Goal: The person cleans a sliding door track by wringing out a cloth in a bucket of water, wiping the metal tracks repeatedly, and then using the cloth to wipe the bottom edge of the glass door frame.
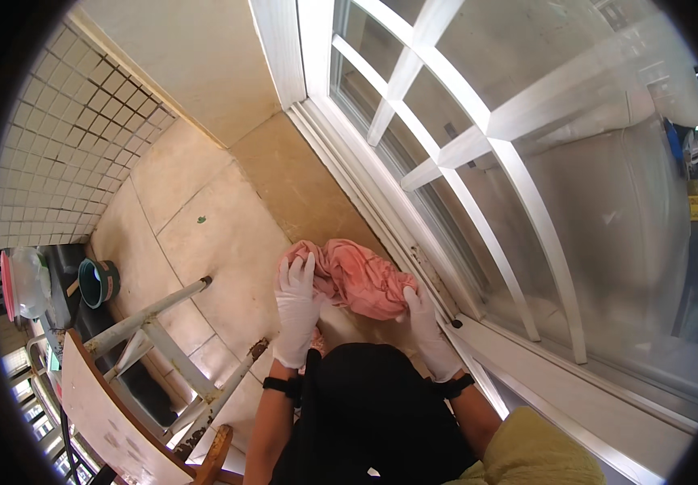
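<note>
A crumpled pink cloth (357, 279) is stretched between my two gloved hands, low over the tiled floor beside the door track. My left hand (296, 303), in a white glove, grips the cloth's left end with its fingers bent over it. At the opposite end, my right hand (425, 323), gloved the same way, pinches the cloth's lower right edge. Some of the fingers on that side are hidden by the hand itself. Dark bands circle both wrists.
On the right stands a white-framed glass door (478, 145) with its sliding track (349, 178). A chair with rusty metal legs (195, 384) lies to the left. Beyond it are a dark green bucket (98, 283) and a tiled wall (74, 129). A small green scrap (201, 219) lies on the floor.
</note>
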The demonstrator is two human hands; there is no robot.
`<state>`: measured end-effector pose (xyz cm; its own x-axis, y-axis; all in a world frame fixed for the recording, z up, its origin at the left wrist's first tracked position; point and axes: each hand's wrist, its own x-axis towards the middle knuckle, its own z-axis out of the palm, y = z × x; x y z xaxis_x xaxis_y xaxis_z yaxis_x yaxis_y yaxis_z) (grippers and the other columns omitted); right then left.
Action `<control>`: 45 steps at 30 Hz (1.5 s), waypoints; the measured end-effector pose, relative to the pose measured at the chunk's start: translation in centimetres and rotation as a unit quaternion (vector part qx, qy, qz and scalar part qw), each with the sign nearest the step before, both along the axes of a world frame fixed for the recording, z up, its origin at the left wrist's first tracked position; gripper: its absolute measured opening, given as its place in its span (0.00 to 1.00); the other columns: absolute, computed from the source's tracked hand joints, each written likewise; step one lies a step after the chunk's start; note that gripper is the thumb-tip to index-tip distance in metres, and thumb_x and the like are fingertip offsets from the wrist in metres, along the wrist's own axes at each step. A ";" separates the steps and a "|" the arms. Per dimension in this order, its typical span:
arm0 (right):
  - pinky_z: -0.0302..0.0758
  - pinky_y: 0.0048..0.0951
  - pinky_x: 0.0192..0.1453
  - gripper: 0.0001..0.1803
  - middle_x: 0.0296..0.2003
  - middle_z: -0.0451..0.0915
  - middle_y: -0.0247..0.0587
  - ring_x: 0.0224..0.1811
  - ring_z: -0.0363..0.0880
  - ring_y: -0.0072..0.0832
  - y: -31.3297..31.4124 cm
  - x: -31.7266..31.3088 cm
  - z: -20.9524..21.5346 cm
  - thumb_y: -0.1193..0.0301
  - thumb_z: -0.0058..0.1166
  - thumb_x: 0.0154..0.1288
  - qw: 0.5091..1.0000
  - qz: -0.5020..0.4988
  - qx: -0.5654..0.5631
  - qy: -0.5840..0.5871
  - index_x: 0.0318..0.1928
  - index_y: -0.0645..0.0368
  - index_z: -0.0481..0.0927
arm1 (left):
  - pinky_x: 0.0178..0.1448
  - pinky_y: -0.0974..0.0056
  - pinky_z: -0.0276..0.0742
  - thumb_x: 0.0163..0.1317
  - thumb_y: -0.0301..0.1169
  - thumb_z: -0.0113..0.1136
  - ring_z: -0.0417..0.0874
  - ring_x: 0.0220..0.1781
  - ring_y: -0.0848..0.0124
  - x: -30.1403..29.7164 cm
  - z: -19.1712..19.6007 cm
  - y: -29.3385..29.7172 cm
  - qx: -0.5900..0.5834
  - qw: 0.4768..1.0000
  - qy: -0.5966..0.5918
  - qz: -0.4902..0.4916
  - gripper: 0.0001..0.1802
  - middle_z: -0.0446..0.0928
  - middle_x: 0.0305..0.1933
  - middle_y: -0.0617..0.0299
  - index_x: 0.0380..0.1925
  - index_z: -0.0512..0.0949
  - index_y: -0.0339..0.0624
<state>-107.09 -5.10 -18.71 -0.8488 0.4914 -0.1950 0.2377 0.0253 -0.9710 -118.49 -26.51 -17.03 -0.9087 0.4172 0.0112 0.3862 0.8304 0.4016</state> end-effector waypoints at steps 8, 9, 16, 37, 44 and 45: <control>0.67 0.26 0.28 0.18 0.25 0.74 0.32 0.22 0.72 0.23 3.6 10.1 1.5 0.55 0.43 0.68 0.895 0.113 -0.103 -0.419 0.40 0.57 0.76 | 0.41 0.52 0.73 0.55 0.27 0.56 0.80 0.37 0.56 -2.0 -2.7 -0.8 0.162 0.975 -0.003 0.151 0.04 0.78 0.29 0.55 0.30 0.78 0.40; 0.67 0.26 0.28 0.18 0.25 0.74 0.32 0.22 0.72 0.23 3.7 10.0 2.1 0.55 0.43 0.68 0.894 0.118 -0.106 -0.418 0.40 0.57 0.76 | 0.41 0.52 0.73 0.55 0.27 0.56 0.80 0.37 0.56 -2.1 -2.6 -0.9 0.157 0.976 -0.001 0.154 0.04 0.78 0.29 0.55 0.30 0.78 0.40; 0.72 0.39 0.33 0.16 0.24 0.77 0.43 0.28 0.77 0.41 3.1 6.7 4.6 0.56 0.49 0.63 0.873 0.215 0.273 -0.343 0.32 0.56 0.75 | 0.34 0.57 0.73 0.59 0.36 0.59 0.77 0.26 0.57 1.4 -0.5 1.1 0.144 0.936 -0.210 0.243 0.10 0.77 0.27 0.53 0.28 0.75 0.40; 0.75 0.25 0.41 0.16 0.35 0.78 0.37 0.37 0.77 0.22 1.4 5.4 9.9 0.71 0.60 0.57 0.973 0.122 -0.085 -0.175 0.45 0.60 0.72 | 0.40 0.74 0.67 0.66 0.32 0.51 0.69 0.35 0.83 -0.5 11.2 5.7 0.404 0.689 -0.600 -0.048 0.07 0.70 0.31 0.71 0.33 0.72 0.40; 0.69 0.38 0.55 0.28 0.48 0.73 0.54 0.52 0.72 0.39 1.7 10.2 11.2 0.70 0.54 0.60 0.911 0.063 0.340 -0.227 0.58 0.69 0.63 | 0.56 0.63 0.69 0.61 0.36 0.55 0.75 0.53 0.62 1.6 4.8 13.2 0.199 0.847 -0.445 -0.213 0.21 0.76 0.50 0.57 0.54 0.72 0.44; 0.66 0.44 0.60 0.31 0.53 0.70 0.61 0.58 0.69 0.47 1.4 10.1 11.5 0.70 0.52 0.61 0.843 0.139 0.470 -0.222 0.62 0.71 0.59 | 0.56 0.63 0.69 0.61 0.36 0.55 0.75 0.53 0.62 1.7 2.6 13.1 0.200 0.846 -0.444 -0.217 0.21 0.76 0.50 0.57 0.54 0.72 0.44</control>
<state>-96.99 -3.74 -7.22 -0.9029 0.3997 -0.1583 0.4297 0.8488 -0.3079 -116.75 -13.46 -14.44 -0.3951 0.8377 -0.3772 0.0173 0.4173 0.9086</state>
